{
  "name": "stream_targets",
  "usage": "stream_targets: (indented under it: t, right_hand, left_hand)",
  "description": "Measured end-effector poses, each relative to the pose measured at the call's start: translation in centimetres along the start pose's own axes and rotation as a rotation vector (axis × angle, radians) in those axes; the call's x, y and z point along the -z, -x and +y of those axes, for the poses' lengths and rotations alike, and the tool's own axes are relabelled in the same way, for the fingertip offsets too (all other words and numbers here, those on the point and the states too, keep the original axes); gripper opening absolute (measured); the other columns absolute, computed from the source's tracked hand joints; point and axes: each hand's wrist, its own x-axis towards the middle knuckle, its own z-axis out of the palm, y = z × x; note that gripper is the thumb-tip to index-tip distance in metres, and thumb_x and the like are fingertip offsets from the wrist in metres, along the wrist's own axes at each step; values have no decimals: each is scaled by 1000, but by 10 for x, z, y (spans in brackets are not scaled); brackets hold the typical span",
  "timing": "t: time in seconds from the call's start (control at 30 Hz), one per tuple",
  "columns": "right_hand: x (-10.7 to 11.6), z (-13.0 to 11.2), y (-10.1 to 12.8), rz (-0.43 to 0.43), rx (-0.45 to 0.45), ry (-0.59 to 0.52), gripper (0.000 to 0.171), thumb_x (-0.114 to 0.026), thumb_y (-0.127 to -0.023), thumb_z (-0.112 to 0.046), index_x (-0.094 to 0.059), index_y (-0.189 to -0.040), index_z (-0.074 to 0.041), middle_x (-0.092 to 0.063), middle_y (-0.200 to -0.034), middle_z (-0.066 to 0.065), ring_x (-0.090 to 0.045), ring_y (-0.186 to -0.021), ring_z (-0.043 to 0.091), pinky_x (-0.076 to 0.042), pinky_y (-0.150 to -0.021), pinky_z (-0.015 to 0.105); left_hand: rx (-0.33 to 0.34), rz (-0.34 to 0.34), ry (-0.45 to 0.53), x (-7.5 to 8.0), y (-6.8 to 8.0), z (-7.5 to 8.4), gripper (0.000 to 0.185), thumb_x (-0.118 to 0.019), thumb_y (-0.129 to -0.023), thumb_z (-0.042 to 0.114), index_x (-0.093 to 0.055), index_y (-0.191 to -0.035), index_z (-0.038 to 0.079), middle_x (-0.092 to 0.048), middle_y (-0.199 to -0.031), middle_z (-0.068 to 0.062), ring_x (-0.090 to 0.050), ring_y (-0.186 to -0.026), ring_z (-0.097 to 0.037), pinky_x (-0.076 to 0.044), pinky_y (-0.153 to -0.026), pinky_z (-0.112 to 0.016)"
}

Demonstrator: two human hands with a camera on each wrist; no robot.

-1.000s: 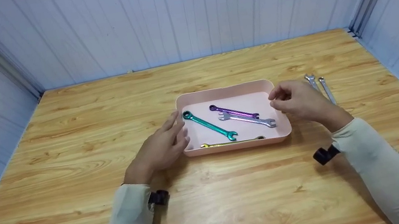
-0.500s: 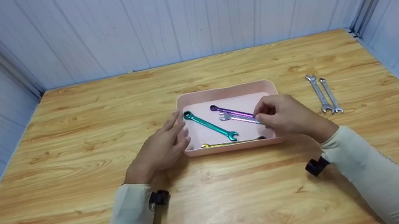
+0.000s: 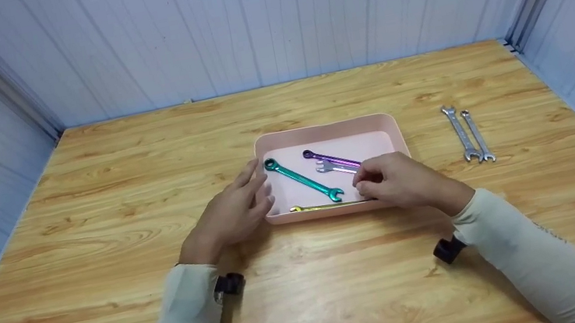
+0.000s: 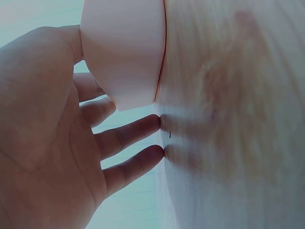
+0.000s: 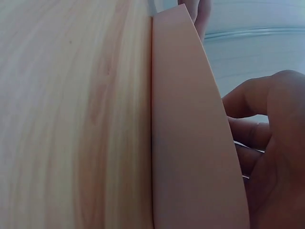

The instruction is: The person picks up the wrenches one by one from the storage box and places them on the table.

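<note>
A pink tray (image 3: 327, 132) holds several combination wrenches. Inside lie a green wrench (image 3: 303, 180), a purple wrench (image 3: 325, 157) and, partly under my hand, a silver wrench (image 3: 337, 168). Along the front wall is a yellow wrench (image 3: 319, 207), its right end hidden by my right hand (image 3: 406, 179). That hand reaches over the front right corner, fingers bent; the tray wall (image 5: 186, 119) hides its fingertips in the right wrist view, so I cannot tell whether it grips anything. My left hand (image 3: 231, 213) rests with extended fingers against the tray's left end (image 4: 124, 52).
Two more silver wrenches, a larger one (image 3: 461, 134) and a thinner one (image 3: 478, 136), lie side by side on the wooden table (image 3: 312, 299) right of the tray. Pale panel walls (image 3: 269, 22) enclose the back and both sides.
My right hand has moved left and toward me, from the tray's right rim to its front right corner. The left hand and the tray stay in place.
</note>
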Motion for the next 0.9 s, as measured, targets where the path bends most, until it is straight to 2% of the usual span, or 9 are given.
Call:
stream_targets:
  t: [0.4,0.6,0.9]
  right_hand:
    - [-4,-1,-1,-59,23,61,16,-63,-98,-22,-74,-102,-12,-65,-90,-1,-56,-82,17,-45,-72,33]
    - [-4,1,-1,-78,3,108,19,-60,-99,-27,-74,-102,-15,-63,-91,-1,-55,-83,17,-44,-71,34]
    - [-4,1,-2,-92,-33,174,26,-57,-101,-32,-74,-98,-13,-63,-84,-1,-55,-75,17,-44,-65,33]
  left_hand:
    - [25,-23,-11,0,-1,1,59,-46,-106,41,-34,-157,16,-13,-168,1,-31,-146,-29,-30,-115,-49]
    - [5,-14,-11,0,0,0,57,-44,-106,38,-37,-156,12,-14,-168,-2,-34,-145,-31,-33,-114,-50]
    - [36,-21,2,0,-1,1,56,-42,-106,41,-38,-156,15,-12,-168,3,-29,-147,-26,-30,-116,-46]
